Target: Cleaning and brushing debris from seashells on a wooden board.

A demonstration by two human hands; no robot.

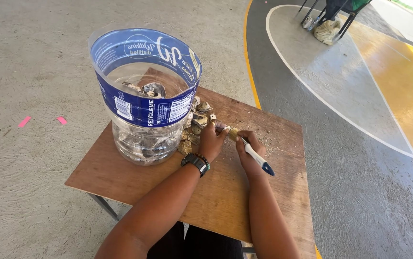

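- Both forearms reach in from the bottom edge over the brown wooden board surface (225,192); the left wrist wears a black wristwatch (195,162) and a beaded band.
- Left hand (212,140) is curled shut around a small, rough, grey-brown shell (232,132), pinching it at the fingertips just right of the shell pile.
- Right hand (249,151) is clamped on a white-and-blue handled brush (258,159); its head end meets the held shell, and its blue tail points away from the pile toward the person.
- That shell looks hard, light and rough-edged, likely brittle at the rim; a grip across its thicker sides seems safest. The brush handle is stiff and smooth, best taken mid-handle.
- Heaped grey-brown shells (197,122) lie on the surface, touching the left hand's far side.
- Left of the pile stands a large clear plastic jug with its top cut away and a blue label band (144,96); more shells lie inside it.
- Beyond the pile, painted yellow and white lines cross the concrete floor (350,158).
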